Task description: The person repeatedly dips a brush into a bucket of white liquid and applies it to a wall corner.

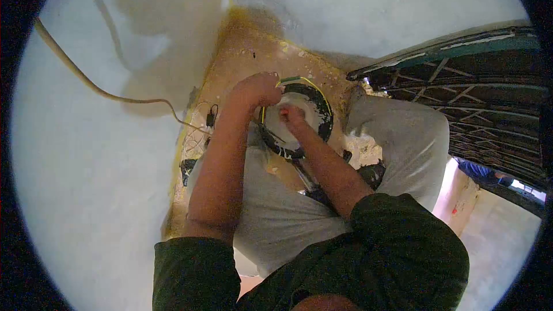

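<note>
A round black tub [324, 116] smeared with white stands on the floor between my knees, with whitish material [308, 109] inside. My left hand [262, 89] is closed at the tub's upper left rim, beside a yellow wire handle with a green grip [290, 79]; what its fingers hold is hidden. Over the middle of the tub is my right hand [293, 118], its fingers curled together; anything in them is too small to make out. A thin dark stick-like thing [275, 132] lies at the tub's lower left, below my right hand.
A tan cable [115, 98] runs along the pale wall [63, 155] to the floor on the left, near a small black plug [211, 116]. A dark folding metal gate [472, 89] is at the right. Stained brown floor [242, 46] lies beyond the tub.
</note>
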`<state>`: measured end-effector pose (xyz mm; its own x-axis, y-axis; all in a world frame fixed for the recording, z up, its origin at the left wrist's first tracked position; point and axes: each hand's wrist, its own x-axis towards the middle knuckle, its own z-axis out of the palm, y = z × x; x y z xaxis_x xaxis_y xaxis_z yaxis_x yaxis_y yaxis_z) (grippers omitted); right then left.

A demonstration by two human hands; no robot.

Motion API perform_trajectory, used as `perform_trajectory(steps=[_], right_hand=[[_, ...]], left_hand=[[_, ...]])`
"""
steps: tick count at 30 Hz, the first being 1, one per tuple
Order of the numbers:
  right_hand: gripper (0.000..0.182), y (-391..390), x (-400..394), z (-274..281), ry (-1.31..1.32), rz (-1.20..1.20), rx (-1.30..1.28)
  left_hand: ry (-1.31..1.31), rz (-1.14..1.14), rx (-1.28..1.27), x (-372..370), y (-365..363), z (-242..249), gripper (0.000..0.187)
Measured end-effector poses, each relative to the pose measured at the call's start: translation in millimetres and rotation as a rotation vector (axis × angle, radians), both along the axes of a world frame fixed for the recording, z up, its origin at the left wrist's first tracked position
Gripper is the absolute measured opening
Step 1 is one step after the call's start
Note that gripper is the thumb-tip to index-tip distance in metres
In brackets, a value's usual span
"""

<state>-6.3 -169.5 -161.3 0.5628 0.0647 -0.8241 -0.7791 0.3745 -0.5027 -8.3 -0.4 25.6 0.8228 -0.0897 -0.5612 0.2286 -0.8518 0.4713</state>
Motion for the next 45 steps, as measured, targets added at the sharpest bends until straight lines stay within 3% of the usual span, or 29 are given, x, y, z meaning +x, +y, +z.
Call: perform_trajectory(steps=[1,3,5,8,11,12,13,15,16,17,18,20,22,23,25,27,28,30,31,33,34,36,37,39,40,41,43,44,45], right_hand=[[0.022,2.2,-5.3,-5.4,0.071,0.099,0.04],[0.022,-5.5,-2.7,-31.4,0.139,0.196,0.084],[0.023,-33.6,16.3,-58.2,-0.022,-0.125,0.264],[0.023,-60.2,39.4,-31.2,-0.107,-0.181,0.191],[0.021,-86.1,49.4,-139.0,-0.14,-0.016,0.347],[0.005,-72.1,30.2,-104.0,-0.322,0.224,0.355],[0.005,-51.4,21.4,-66.7,-0.329,0.225,0.356],[0.007,-19.3,8.4,-9.4,0.005,0.345,-0.067],[0.007,-26.6,5.7,-20.5,0.001,0.342,-0.063],[0.013,-43.6,4.9,-48.1,-0.036,0.449,0.124],[0.021,-58.4,6.2,-61.9,-0.075,0.555,0.31],[0.026,-75.9,9.9,-24.1,-0.004,0.654,0.261],[0.032,-96.1,24.1,-4.5,0.071,0.752,0.207],[0.033,-109.0,33.1,-0.9,0.099,0.898,0.263],[0.034,-131.6,50.5,7.8,0.12,1.041,0.313],[0.047,-140.6,74.2,22.8,0.048,1.219,0.601],[0.047,-138.0,84.1,30.0,0.039,1.225,0.591],[0.069,-127.0,103.3,52.9,-0.183,1.345,0.446],[0.069,-120.9,112.0,66.3,-0.194,1.355,0.436],[0.088,-103.7,124.0,102.4,-0.383,1.46,0.138],[0.088,-95.2,127.5,121.1,-0.396,1.465,0.131],[0.073,-77.2,133.7,164.5,-0.428,1.237,0.204],[0.073,-69.3,136.1,186.9,-0.441,1.246,0.202],[0.056,-54.4,139.4,217.6,-0.637,1.231,0.188],[0.056,-50.3,146.8,216.3,-0.642,1.241,0.191],[0.05,-44.8,158.0,211.3,-0.693,1.249,0.061],[0.045,-30.4,164.1,218.3,-0.753,1.263,-0.054],[0.037,-25.1,156.2,239.0,-0.755,1.229,-0.051],[0.029,-19.4,150.6,253.4,-0.755,1.194,-0.046]], left_hand=[[-0.017,-0.004,-0.009,1.0,1.2,-11.4,0.057],[0.013,0.017,0.001,0.8,-3.8,15.4,0.057],[0.048,0.043,0.01,-0.6,-3.0,20.3,0.058],[-0.025,0.058,-0.006,-6.1,1.7,2.7,0.059],[-0.105,0.104,0.026,-7.9,-3.2,4.9,0.042],[-0.034,0.075,0.016,-4.3,-1.5,6.8,0.051],[0.037,0.045,0.009,-0.9,-0.6,8.9,0.061],[-0.001,0.023,0.029,0.0,-1.8,14.8,0.061],[-0.032,0.0,0.045,-0.1,-1.9,17.2,0.061],[-0.035,-0.001,0.047,-0.2,-3.2,7.8,0.061],[-0.097,0.065,0.051,-0.4,-4.7,-10.5,0.048],[-0.171,0.135,0.055,2.1,-2.8,-5.3,0.037],[0.148,0.015,0.193,-0.8,0.3,34.7,0.03],[0.141,0.016,0.192,-7.8,0.8,34.0,0.03],[0.012,0.304,0.309,-24.5,6.4,23.2,0.027],[-0.024,0.305,0.312,-19.6,13.3,0.3,0.027],[-0.049,0.307,0.315,-14.9,16.6,-10.8,0.027],[-0.04,0.296,0.312,-14.1,14.4,-4.8,0.027],[-0.016,0.279,0.312,-13.7,13.2,-1.3,0.027],[0.085,0.206,0.296,-1.0,10.2,-3.7,0.028],[0.199,0.125,0.282,6.4,8.7,-5.3,0.03],[0.151,0.084,0.194,-1.6,1.4,57.0,0.032],[0.119,0.035,0.106,-5.3,-2.2,81.1,0.038],[0.02,0.023,0.018,10.0,-8.8,35.8,0.039],[-0.069,0.002,-0.072,15.8,-11.7,20.5,0.046],[-0.078,0.014,-0.066,15.3,-16.0,39.5,0.046],[-0.382,0.09,-0.196,8.6,-29.6,94.7,0.047],[-0.382,0.102,-0.186,13.9,-32.5,84.4,0.047],[-0.339,0.252,-0.458,21.9,-34.6,62.2,0.054]])
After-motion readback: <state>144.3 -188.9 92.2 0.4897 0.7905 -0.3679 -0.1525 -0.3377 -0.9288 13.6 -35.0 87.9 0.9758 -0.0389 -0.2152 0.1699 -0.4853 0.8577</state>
